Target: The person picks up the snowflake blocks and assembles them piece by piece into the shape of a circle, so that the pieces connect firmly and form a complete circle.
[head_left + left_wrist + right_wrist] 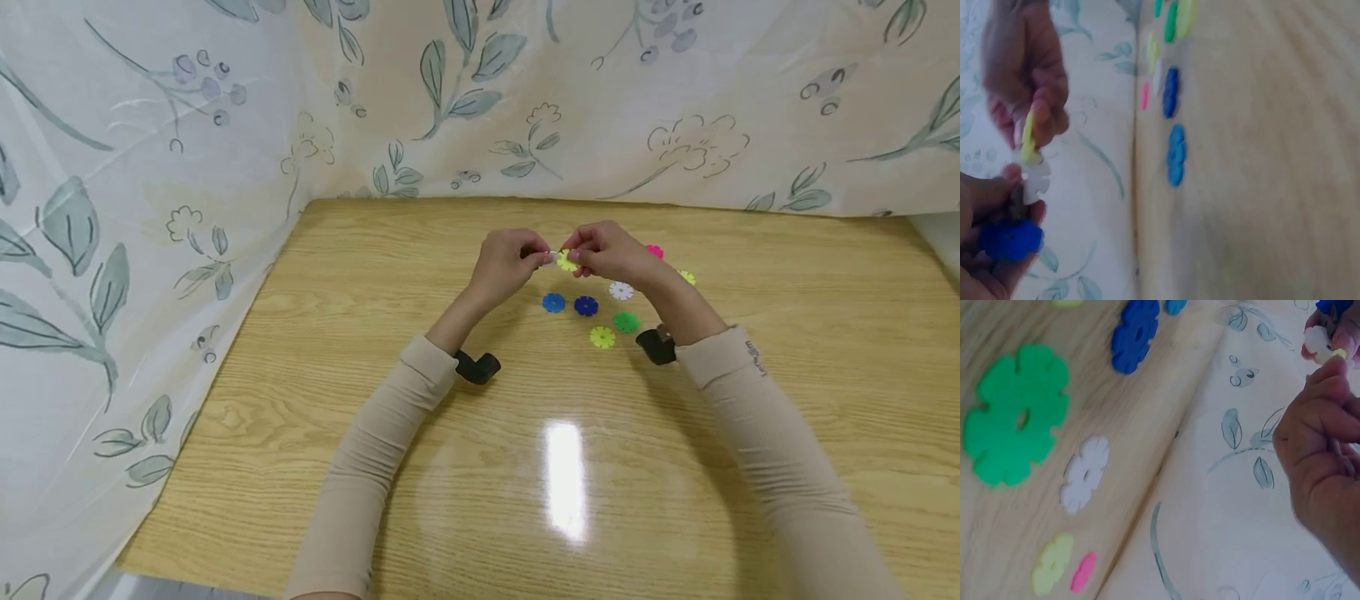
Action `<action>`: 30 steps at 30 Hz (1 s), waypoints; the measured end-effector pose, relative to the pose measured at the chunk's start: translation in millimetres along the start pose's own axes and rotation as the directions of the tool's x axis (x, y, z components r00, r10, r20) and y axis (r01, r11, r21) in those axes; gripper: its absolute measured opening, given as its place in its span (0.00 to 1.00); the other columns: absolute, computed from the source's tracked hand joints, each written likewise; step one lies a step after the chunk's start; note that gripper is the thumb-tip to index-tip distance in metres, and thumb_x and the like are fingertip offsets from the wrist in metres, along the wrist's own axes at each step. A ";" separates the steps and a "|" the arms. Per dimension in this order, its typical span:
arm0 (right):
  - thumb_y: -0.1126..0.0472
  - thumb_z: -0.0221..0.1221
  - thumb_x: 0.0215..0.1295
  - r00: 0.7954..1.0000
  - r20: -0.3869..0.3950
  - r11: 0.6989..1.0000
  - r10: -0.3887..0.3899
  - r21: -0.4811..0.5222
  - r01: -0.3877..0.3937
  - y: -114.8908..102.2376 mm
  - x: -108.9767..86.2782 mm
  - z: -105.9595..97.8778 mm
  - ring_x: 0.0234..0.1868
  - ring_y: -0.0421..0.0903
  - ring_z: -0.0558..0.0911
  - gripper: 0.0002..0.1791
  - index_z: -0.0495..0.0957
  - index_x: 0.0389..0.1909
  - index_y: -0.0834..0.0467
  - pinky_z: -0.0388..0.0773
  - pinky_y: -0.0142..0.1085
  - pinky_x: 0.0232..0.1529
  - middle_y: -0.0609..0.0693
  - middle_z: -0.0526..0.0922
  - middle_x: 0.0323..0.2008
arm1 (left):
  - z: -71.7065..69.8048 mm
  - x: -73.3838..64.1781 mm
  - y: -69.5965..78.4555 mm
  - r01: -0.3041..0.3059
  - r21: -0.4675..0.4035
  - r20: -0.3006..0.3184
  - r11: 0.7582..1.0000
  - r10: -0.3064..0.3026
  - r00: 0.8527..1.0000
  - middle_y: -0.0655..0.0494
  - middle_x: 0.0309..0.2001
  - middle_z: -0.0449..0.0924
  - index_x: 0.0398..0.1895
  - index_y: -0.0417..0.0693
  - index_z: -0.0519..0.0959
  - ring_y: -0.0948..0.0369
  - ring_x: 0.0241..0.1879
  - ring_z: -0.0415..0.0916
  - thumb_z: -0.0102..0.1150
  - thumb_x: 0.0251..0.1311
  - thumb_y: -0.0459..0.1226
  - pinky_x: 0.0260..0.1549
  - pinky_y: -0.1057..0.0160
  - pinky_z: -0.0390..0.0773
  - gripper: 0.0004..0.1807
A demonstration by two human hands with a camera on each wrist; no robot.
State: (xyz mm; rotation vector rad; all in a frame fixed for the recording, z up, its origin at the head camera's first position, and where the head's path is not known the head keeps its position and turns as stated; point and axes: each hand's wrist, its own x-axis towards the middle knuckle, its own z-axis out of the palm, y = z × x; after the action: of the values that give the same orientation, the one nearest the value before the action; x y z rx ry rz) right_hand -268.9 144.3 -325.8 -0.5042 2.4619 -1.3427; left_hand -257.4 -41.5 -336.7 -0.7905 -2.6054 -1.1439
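Observation:
Both hands are raised over the far part of the table, fingertips close together. My left hand (504, 265) pinches a small joined group of flower-shaped plastic discs. In the left wrist view this group has a blue disc (1011, 240), a dark greyish piece (1019, 203) and a white disc (1036, 181). Between the thumb and fingers of my right hand (611, 252) is a yellow disc (567, 262), its edge against the white one. Whether their slots are locked together cannot be seen. The fingers partly cover both.
Loose discs lie below and right of the hands: light blue (553, 302), dark blue (587, 306), white (621, 290), green (626, 322), yellow (602, 337), another yellow (687, 277) and pink (655, 251). A flowered cloth (480, 150) hangs along the table's far edge.

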 end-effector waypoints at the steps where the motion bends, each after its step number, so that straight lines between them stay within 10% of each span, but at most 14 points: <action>1: 0.71 0.46 0.66 1.000 -0.008 1.000 -0.006 -0.008 0.006 -1.6 0.0 0.4 0.23 0.39 0.78 0.10 0.72 0.43 0.73 0.75 0.28 0.27 0.61 0.79 0.30 | 0.8 -0.5 1.0 -0.007 0.009 -0.016 1.000 0.007 1.000 0.51 0.26 0.83 0.28 0.39 0.83 0.64 0.21 0.70 0.61 0.56 0.35 0.23 0.74 0.66 0.07; 7: 0.67 0.47 0.68 0.999 -0.014 0.999 -0.036 -0.003 0.036 -7.4 -2.5 -4.4 0.25 0.38 0.77 0.12 0.73 0.46 0.70 0.75 0.27 0.29 0.52 0.80 0.28 | -1.7 0.6 3.8 -0.024 0.005 -0.017 1.000 0.024 1.000 0.49 0.28 0.83 0.30 0.40 0.81 0.64 0.23 0.71 0.59 0.58 0.36 0.25 0.73 0.67 0.08; 14: 0.63 0.50 0.68 0.999 -0.014 0.998 -0.045 0.042 0.046 0.0 2.2 -6.0 0.24 0.37 0.77 0.13 0.69 0.48 0.67 0.71 0.28 0.26 0.45 0.80 0.22 | -8.7 1.6 4.1 0.038 -0.013 0.161 0.999 -0.035 0.986 0.50 0.40 0.83 0.47 0.41 0.76 0.62 0.36 0.80 0.59 0.58 0.38 0.37 0.71 0.76 0.15; 22: 0.63 0.50 0.67 0.998 -0.014 0.995 -0.067 0.080 0.068 4.9 8.4 3.6 0.23 0.41 0.78 0.13 0.63 0.47 0.66 0.67 0.30 0.24 0.45 0.81 0.22 | -6.0 -2.1 5.4 0.038 0.186 0.204 0.982 -0.077 0.976 0.57 0.52 0.79 0.56 0.53 0.75 0.64 0.30 0.79 0.63 0.54 0.45 0.25 0.68 0.73 0.25; 30: 0.57 0.48 0.69 0.997 0.037 0.972 -0.070 -0.223 0.077 15.5 4.8 2.3 0.38 0.54 0.80 0.16 0.72 0.48 0.66 0.73 0.41 0.35 0.62 0.81 0.37 | -10.4 -4.1 0.9 0.118 0.273 0.152 0.955 -0.163 0.975 0.55 0.47 0.81 0.55 0.52 0.76 0.62 0.31 0.79 0.62 0.54 0.45 0.23 0.69 0.72 0.23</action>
State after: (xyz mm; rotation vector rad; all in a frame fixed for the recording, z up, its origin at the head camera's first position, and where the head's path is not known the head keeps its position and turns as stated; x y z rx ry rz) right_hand -274.8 148.3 -340.6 -0.6679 2.6091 -1.0792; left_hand -253.9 -50.2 -330.5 -0.6834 -2.9185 -0.7650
